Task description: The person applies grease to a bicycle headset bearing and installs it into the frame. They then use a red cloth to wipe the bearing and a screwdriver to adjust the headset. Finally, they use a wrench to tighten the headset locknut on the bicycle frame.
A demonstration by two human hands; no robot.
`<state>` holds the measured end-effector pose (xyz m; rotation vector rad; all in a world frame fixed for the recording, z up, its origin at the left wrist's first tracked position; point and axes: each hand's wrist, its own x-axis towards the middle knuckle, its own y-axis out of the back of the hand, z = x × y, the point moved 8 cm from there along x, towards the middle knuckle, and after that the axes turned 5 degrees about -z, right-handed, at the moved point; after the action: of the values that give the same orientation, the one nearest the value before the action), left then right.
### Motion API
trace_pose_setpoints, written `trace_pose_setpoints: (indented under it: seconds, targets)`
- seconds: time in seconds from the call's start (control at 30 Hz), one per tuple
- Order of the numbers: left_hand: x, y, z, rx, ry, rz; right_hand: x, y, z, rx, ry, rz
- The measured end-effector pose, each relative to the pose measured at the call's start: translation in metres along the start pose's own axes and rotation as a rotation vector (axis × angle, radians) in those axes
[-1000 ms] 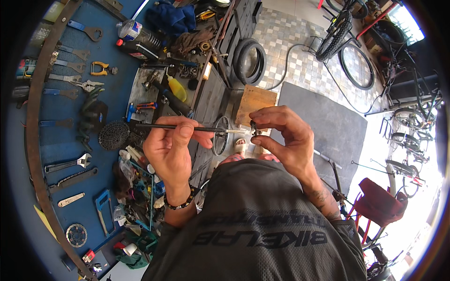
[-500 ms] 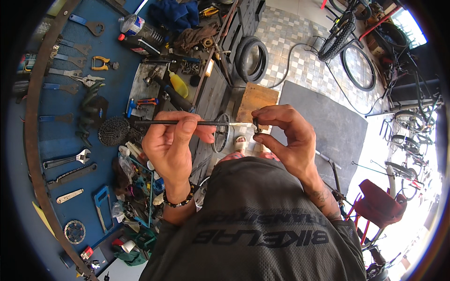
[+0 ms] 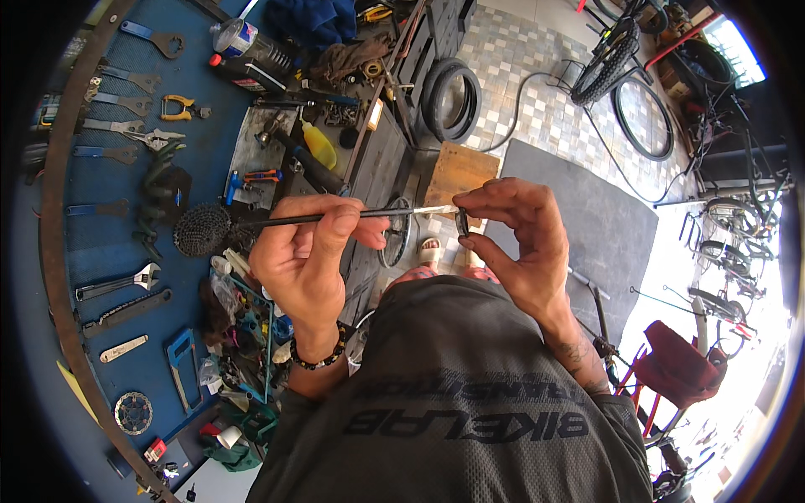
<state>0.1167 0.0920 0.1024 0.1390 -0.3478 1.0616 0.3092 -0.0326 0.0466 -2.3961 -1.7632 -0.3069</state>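
My left hand (image 3: 303,261) pinches a thin brush (image 3: 281,221) with a long black handle between thumb and fingers. Its pale tip points right and slightly upward, at the upper edge of a small dark round part (image 3: 462,223). Whether the tip touches it I cannot tell. That part, perhaps a bearing ring seen nearly edge-on, is held upright between the thumb and fingertips of my right hand (image 3: 535,247). Both hands are up in front of my torso.
On the left, a blue tool board (image 3: 201,101) carries wrenches, pliers and a sprocket cassette (image 3: 202,230). A cluttered bench holds a yellow bottle (image 3: 319,147). Tyres (image 3: 451,101) lean beside it. A wooden box (image 3: 459,176) and a dark mat (image 3: 579,218) lie beyond my hands; bicycles stand right.
The brush has tilted so its tip sits higher, near the top of the small part. My right hand has turned that part slightly, showing it more edge-on.
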Motion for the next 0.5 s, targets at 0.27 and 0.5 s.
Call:
trace_pose_setpoints:
  seconds: [0.27,0.5]
  targets:
    - [-0.005,-0.003,0.002,-0.062,0.039,-0.017,0.000,0.000,0.002,-0.028,-0.025,0.001]
    - [-0.011,0.000,0.001,-0.060,0.073,-0.034,-0.001,-0.002,0.005,-0.026,-0.056,-0.014]
